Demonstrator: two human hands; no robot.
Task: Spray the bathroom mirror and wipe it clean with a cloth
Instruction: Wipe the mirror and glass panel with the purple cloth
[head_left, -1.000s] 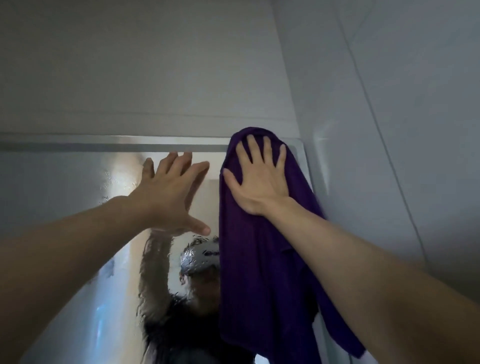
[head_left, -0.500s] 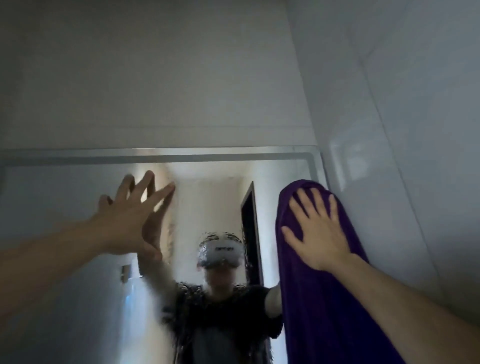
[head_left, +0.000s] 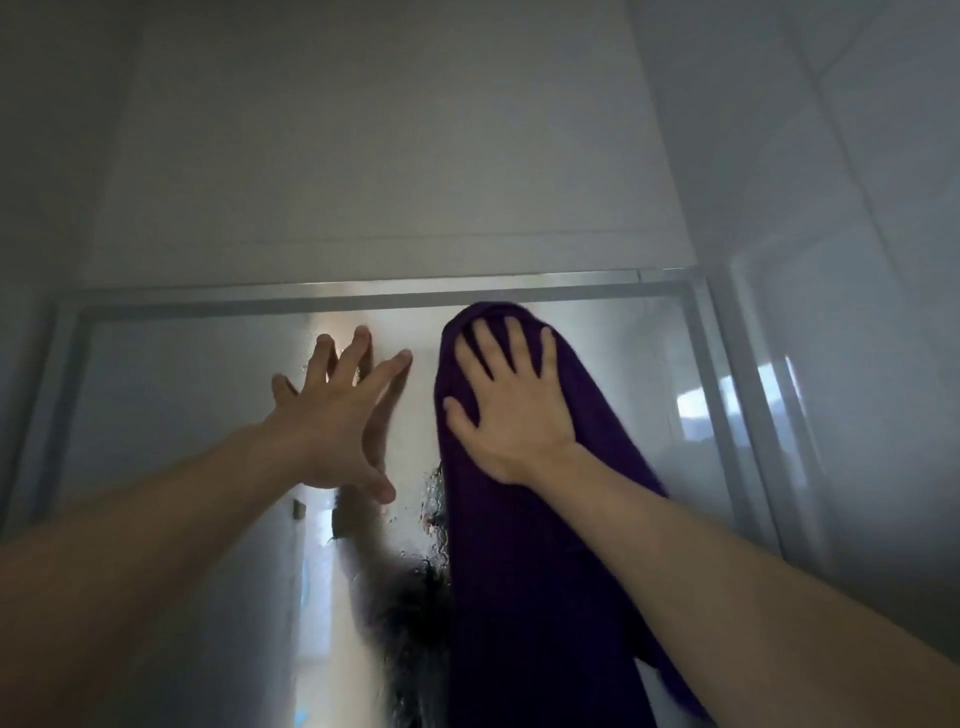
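Note:
A framed bathroom mirror fills the lower half of the view, its glass wet with droplets and streaks near the middle. A dark purple cloth hangs flat against the glass just under the top edge. My right hand presses it to the mirror with fingers straight and spread. My left hand is raised beside it to the left, fingers spread, fingertips at or very near the glass. No spray bottle is in view.
The mirror's metal top frame runs across the view, with a plain wall above it. A glossy tiled side wall stands close on the right, next to the mirror's right edge.
My right hand has slid the cloth up and to the left, from the mirror's right side to just under the top frame. My left hand has shifted right and higher.

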